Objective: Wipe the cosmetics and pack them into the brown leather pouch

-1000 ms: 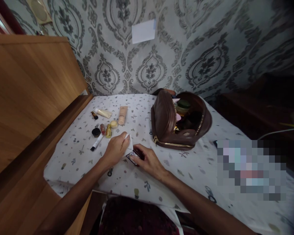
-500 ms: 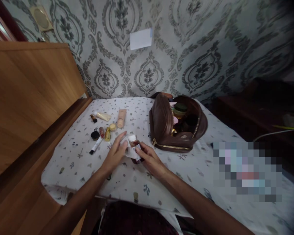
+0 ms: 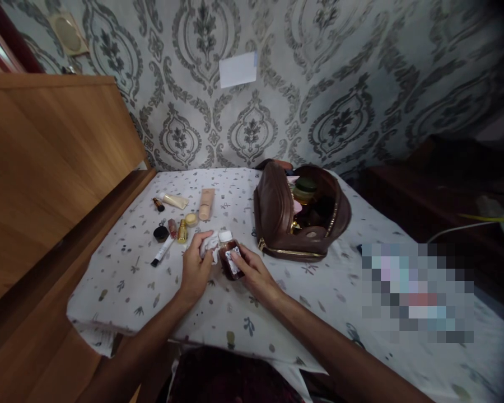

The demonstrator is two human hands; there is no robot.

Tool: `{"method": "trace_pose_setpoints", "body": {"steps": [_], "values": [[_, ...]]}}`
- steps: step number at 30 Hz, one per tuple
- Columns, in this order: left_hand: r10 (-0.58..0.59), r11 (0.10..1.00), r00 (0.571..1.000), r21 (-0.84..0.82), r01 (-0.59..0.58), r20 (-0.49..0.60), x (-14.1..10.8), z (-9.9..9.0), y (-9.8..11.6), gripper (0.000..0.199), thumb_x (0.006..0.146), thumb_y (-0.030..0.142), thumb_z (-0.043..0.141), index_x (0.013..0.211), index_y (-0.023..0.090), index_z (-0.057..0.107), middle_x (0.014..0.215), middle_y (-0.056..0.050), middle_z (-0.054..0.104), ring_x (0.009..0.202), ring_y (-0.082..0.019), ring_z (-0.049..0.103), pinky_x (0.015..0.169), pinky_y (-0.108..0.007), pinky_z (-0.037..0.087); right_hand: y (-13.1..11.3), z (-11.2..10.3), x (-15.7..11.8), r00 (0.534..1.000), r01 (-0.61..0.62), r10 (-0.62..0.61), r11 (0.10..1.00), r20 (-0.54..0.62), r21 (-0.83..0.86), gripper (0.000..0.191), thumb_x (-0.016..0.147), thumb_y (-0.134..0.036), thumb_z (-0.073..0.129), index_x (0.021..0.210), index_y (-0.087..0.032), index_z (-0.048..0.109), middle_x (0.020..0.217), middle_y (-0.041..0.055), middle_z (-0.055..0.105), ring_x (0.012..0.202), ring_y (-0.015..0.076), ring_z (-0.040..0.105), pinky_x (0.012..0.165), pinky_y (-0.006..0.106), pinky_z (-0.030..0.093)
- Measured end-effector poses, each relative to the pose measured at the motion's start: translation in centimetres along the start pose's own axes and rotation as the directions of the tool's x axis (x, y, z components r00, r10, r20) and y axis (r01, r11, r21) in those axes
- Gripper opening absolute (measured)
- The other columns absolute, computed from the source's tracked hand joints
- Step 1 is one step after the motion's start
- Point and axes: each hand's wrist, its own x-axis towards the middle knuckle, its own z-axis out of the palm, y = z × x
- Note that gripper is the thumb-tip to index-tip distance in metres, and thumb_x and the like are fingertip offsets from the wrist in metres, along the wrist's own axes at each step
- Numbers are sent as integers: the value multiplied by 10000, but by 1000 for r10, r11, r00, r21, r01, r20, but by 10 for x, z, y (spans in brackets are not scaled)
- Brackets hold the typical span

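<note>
Left hand (image 3: 196,270) clamps crumpled white tissue (image 3: 210,243); right hand (image 3: 259,276) grips white-capped dark-red bottle (image 3: 230,256); patterned white tablecloth (image 3: 218,319) ends at six o'clock.

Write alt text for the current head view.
A person's right hand holds a dark, white-capped bottle beside a crumpled white cloth or tissue in the left hand. On the patterned tablecloth, small cosmetics lie left and an open brown bag sits right.

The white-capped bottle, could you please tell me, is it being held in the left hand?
No, the right hand grips the white-capped bottle, while the left hand holds a crumpled white cloth.
</note>
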Motion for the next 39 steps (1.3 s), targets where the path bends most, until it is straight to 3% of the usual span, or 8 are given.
{"method": "trace_pose_setpoints", "body": {"steps": [4, 9, 19, 25, 34, 37, 39], "values": [[130, 991, 991, 24, -130, -39, 0, 1, 0, 287, 814, 109, 495, 1057, 199, 619, 1025, -41, 672, 992, -203, 626, 901, -350, 495, -4, 2, 0, 999, 16, -16, 1000, -47, -9, 460, 819, -540, 657, 1166, -237, 648, 992, 38, 677, 1008, 229, 582, 900, 337, 452], [372, 921, 927, 102, -375, 47, -1, 1, -2, 328, 855, 63, 459, 1093, 209, 632, 1073, -57, 665, 1062, -202, 607, 944, -375, 483, -8, 2, -2, 993, 49, -51, 999, -106, -21, 446, 795, -528, 689, 1147, -258, 647, 1105, 29, 665, 1102, 237, 560, 1004, 353, 400], [569, 785, 809, 197, -587, 147, -6, -1, 0, 350, 908, 35, 414, 1155, 191, 607, 1095, -81, 634, 1056, -202, 553, 934, -395, 483, -10, 7, -2, 987, -63, 107, 942, -118, 329, 417, 698, -484, 796, 1032, -256, 695, 980, -3, 685, 906, 165, 591, 835, 272, 460], [622, 715, 727, 167, -679, 292, -19, 5, 1, 404, 928, 39, 406, 1265, 185, 575, 1142, -112, 633, 1083, -230, 527, 921, -433, 515, -18, 3, 1, 962, -106, 204, 893, -183, 438, 426, 617, -480, 846, 927, -226, 704, 866, -10, 658, 759, 132, 554, 631, 219, 444], [686, 667, 656, 90, -740, 316, -22, 7, 4, 359, 943, 67, 427, 1245, 177, 587, 1101, -112, 659, 1061, -233, 539, 856, -412, 563, -19, 0, 3, 947, -132, 266, 837, -183, 532, 355, 612, -414, 862, 824, -205, 668, 729, -37, 637, 628, 96, 529, 515, 192, 385], [676, 687, 666, 55, -724, 315, -21, 7, 2, 356, 943, 64, 424, 1242, 178, 581, 1099, -111, 645, 1067, -226, 540, 883, -415, 547, -17, -2, 3, 933, -187, 326, 802, -153, 568, 313, 608, -370, 861, 778, -195, 665, 718, -28, 648, 626, 99, 548, 515, 197, 403], [643, 727, 703, 47, -685, 303, -20, 6, 1, 370, 948, 75, 408, 1255, 197, 575, 1101, -106, 633, 1057, -219, 553, 896, -418, 530, -17, -3, 3, 923, -214, 359, 776, -137, 593, 281, 615, -342, 850, 784, -201, 675, 730, -20, 661, 636, 111, 560, 526, 212, 427]]}}
